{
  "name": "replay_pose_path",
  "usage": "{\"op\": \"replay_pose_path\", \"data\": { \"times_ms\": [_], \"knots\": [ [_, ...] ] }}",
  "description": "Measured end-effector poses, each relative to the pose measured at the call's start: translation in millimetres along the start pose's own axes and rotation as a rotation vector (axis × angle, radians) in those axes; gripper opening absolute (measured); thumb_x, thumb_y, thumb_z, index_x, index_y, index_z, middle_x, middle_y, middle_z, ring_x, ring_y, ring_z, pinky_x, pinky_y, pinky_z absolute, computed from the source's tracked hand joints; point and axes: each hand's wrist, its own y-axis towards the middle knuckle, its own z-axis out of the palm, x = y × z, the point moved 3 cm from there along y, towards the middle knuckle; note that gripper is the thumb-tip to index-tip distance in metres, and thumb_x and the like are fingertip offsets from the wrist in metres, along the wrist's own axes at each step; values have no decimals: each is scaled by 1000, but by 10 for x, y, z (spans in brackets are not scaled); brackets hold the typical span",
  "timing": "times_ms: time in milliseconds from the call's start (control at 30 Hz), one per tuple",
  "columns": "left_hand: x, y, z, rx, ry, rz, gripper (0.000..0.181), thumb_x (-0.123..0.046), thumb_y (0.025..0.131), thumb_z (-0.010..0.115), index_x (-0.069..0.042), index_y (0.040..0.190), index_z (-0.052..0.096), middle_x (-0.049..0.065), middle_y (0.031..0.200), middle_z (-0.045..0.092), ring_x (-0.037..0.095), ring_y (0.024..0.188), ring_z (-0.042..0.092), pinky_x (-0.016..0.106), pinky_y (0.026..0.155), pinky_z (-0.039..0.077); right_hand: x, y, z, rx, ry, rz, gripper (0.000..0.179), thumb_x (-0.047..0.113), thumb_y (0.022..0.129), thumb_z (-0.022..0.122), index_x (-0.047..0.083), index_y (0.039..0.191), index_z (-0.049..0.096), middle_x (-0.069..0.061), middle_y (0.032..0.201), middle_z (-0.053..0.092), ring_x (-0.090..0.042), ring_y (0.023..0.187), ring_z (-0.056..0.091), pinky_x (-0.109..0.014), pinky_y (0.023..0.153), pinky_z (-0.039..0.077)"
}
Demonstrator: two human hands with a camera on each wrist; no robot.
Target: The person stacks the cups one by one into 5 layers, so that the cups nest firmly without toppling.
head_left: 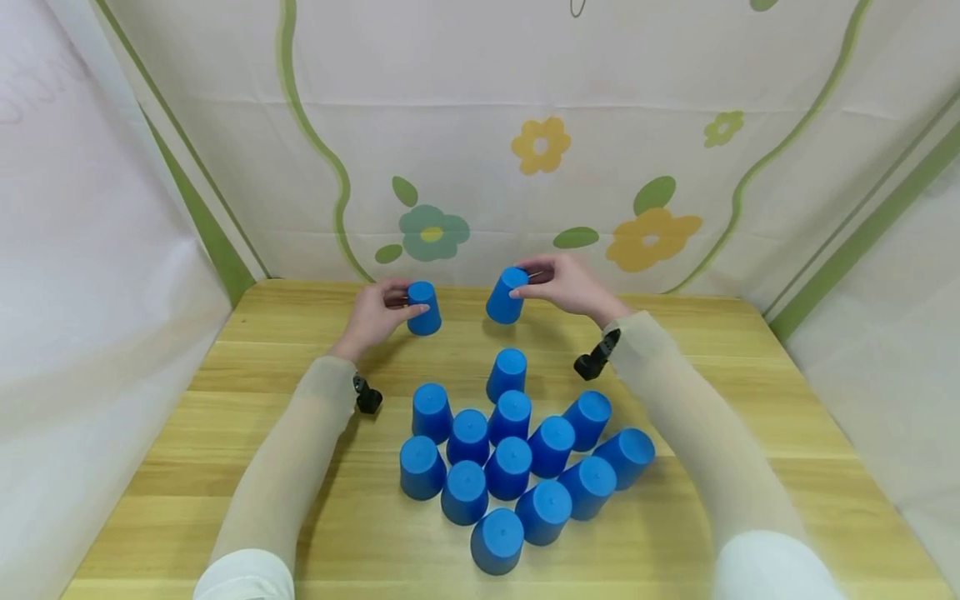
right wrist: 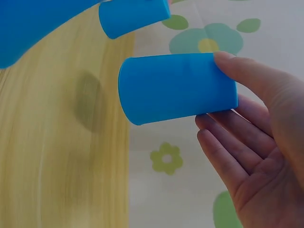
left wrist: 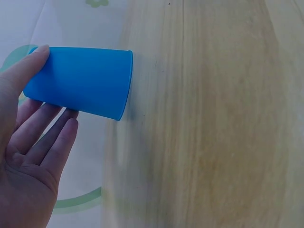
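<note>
Standing inverted on the table point(head_left: 750, 358), clustered cups point(head_left: 508, 468) occupy the foreground. Beyond, the left hand point(head_left: 377, 313) pinches the left cup point(head_left: 425, 312) by its narrow end, the right hand point(head_left: 566, 283) the right cup point(head_left: 502, 302) likewise; both rims project below the grip. Behind: floral cloth point(head_left: 450, 75).

The cups point(head_left: 508, 468) are blue, the white backdrop point(head_left: 442, 67) flower-patterned.

Downward head view, seemingly sideways wrist close-ups
</note>
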Motion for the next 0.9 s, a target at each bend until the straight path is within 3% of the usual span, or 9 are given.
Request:
{"op": "replay_pose_path", "data": {
  "times_ms": [500, 900],
  "knots": [
    [-16, -6, 25, 1, -9, 4, 53, -34, 90, 81, -5, 130, 63, 12, 123, 69, 29, 114, 65, 44, 99, 52, -32, 362, 475, 62, 19, 4, 51, 29, 88, 83, 7, 132, 67, -8, 124, 68, -23, 110, 67, -38, 92, 56],
    [-8, 31, 56, -7, -14, 6, 50, -34, 90, 81, -7, 130, 64, 10, 122, 70, 27, 112, 66, 43, 98, 53, 16, 474, 645, 75, -14, 5, 49, 31, 88, 83, 9, 130, 69, -6, 125, 68, -22, 110, 66, -36, 90, 56]
  ]
}}
